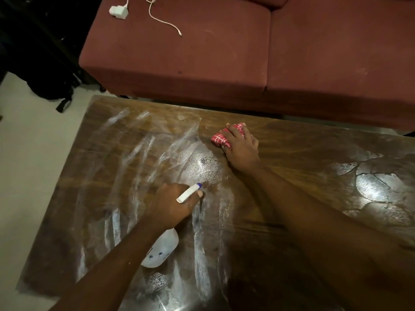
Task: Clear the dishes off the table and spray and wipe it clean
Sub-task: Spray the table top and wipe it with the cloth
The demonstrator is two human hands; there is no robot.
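The brown wooden table (292, 140) fills the lower view, with wet streaks on its left half and a patch of fine spray droplets near the middle. My left hand (173, 203) grips a white spray bottle (162, 249) by its neck, a finger on the trigger, nozzle aimed at the droplet patch. My right hand (241, 147) presses a folded red-and-white patterned cloth (221, 138) onto the table near its far edge, fingers curled over it. No dishes are on the table.
A dark red sofa (202, 52) stands just beyond the table's far edge, with a white charger and cable (119, 11) lying on its seat. A black bag (54, 86) sits on the pale floor at the left.
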